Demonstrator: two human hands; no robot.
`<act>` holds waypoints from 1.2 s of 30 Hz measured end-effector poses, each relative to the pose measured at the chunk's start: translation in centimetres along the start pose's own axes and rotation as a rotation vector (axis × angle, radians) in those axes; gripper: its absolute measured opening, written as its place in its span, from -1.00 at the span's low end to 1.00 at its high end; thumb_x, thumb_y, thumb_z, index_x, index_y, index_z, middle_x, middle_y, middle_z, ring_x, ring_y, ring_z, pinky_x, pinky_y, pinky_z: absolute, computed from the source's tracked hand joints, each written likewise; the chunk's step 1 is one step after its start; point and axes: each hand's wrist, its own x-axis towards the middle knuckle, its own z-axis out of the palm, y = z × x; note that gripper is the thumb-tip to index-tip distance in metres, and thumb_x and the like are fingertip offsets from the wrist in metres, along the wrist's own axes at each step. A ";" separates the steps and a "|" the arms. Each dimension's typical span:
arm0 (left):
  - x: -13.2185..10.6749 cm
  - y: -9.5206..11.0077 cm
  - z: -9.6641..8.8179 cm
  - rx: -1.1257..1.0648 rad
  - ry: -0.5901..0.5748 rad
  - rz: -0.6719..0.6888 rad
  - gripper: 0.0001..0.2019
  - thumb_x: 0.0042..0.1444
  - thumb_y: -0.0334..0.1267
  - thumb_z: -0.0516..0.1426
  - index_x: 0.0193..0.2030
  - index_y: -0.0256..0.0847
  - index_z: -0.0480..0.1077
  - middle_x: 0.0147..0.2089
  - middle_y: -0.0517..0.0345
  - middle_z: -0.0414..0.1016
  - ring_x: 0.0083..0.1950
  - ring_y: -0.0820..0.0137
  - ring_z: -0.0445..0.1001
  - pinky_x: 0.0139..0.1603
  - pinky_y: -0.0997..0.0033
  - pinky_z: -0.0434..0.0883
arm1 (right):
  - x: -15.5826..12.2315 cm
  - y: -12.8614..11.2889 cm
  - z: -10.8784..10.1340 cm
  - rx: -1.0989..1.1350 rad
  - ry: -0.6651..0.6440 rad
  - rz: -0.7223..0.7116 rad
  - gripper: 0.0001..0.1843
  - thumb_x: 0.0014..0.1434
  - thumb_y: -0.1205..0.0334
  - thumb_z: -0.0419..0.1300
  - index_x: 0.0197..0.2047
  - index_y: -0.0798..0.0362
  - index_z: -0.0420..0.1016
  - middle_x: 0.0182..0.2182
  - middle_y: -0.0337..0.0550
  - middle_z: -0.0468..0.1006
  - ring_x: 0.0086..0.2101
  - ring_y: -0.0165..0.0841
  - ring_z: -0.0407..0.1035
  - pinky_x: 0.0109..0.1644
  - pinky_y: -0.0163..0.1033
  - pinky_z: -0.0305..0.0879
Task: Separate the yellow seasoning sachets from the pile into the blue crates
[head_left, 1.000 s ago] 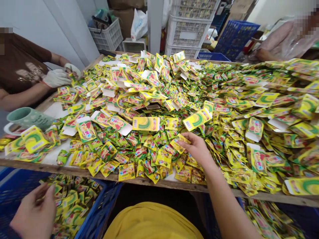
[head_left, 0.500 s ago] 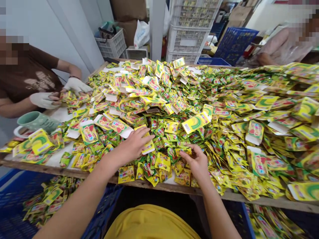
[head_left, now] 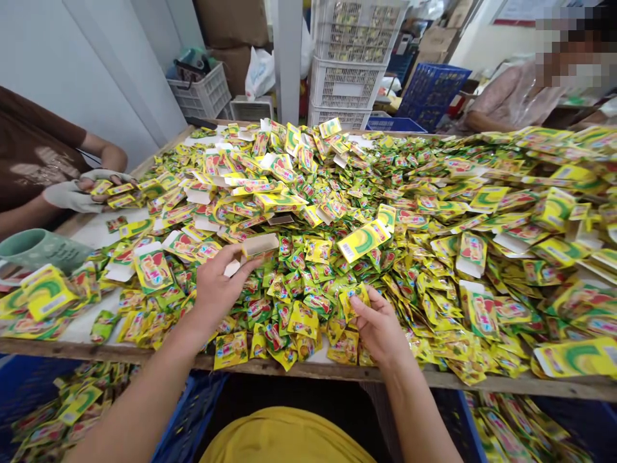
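Observation:
My left hand [head_left: 218,287] grips a small flat yellow carton [head_left: 260,245], lifted off the heap with its open end towards me. My right hand [head_left: 378,325] pinches several yellow-green sachets [head_left: 353,297] just above the pile at the table's near edge. A deep heap of yellow and green sachets and flat cartons [head_left: 366,212] covers the wooden table [head_left: 313,370].
A person in a brown shirt with gloved hands [head_left: 77,193] sorts sachets at the left. A green mug [head_left: 36,249] lies at the left edge. Another person [head_left: 525,96] sits far right. Blue crates [head_left: 193,411] with sachets stand under the table. White crates [head_left: 349,58] are stacked behind.
My left hand came up from the blue crate, landed on the yellow carton and has lifted it. My right hand has gathered sachets and drawn slightly nearer.

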 end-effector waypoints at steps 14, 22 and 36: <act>-8.9 5.0 4.0 -0.426 -0.550 -0.461 -0.85 0.13 -0.20 0.10 -0.33 -0.24 0.37 -0.44 0.25 0.31 -0.39 0.44 0.26 -0.36 0.49 0.20 | -2.1 -2.3 3.9 -1.344 -0.355 -0.509 -0.74 0.21 0.43 0.07 -0.06 0.01 0.41 -0.22 -0.10 0.44 -0.24 -0.30 0.38 -0.19 -0.22 0.32; -11.1 5.4 4.2 -0.581 -0.618 -0.490 -0.80 0.13 -0.17 0.11 -0.21 -0.25 0.43 -0.35 0.18 0.42 -0.33 0.39 0.31 -0.28 0.45 0.23 | -3.7 -2.5 4.3 -1.397 -0.596 -0.379 -0.62 0.13 0.59 0.01 -0.10 0.01 0.43 -0.25 -0.13 0.40 -0.25 -0.34 0.31 -0.17 -0.28 0.26; -14.7 5.1 3.0 -1.032 -0.697 -0.813 -0.69 0.00 -0.16 0.28 -0.15 -0.26 0.46 -0.20 0.09 0.52 -0.18 0.32 0.43 -0.08 0.37 0.33 | -5.8 -0.8 5.2 -1.276 -0.512 -0.136 -0.68 0.07 0.53 0.11 -0.14 0.00 0.41 -0.41 -0.27 0.47 -0.39 -0.39 0.36 -0.31 -0.35 0.19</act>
